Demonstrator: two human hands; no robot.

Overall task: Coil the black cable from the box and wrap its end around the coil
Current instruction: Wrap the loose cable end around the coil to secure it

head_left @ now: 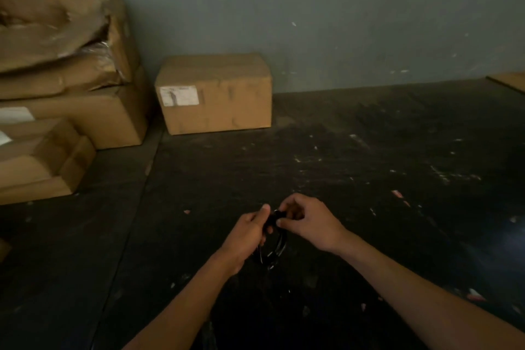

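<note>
A small coil of black cable hangs between my two hands above the dark floor, low in the middle of the view. My left hand grips the top of the coil in a fist, thumb up. My right hand pinches the cable's end at the coil's top, right beside the left thumb. The lower loops of the coil show below the hands; the upper part is hidden by my fingers. A closed cardboard box with a white label stands against the wall further back.
A stack of worn cardboard boxes fills the left side, the top one torn open. A flat piece of cardboard lies at the far right by the wall. The dark, scuffed floor stretches between the boxes and me.
</note>
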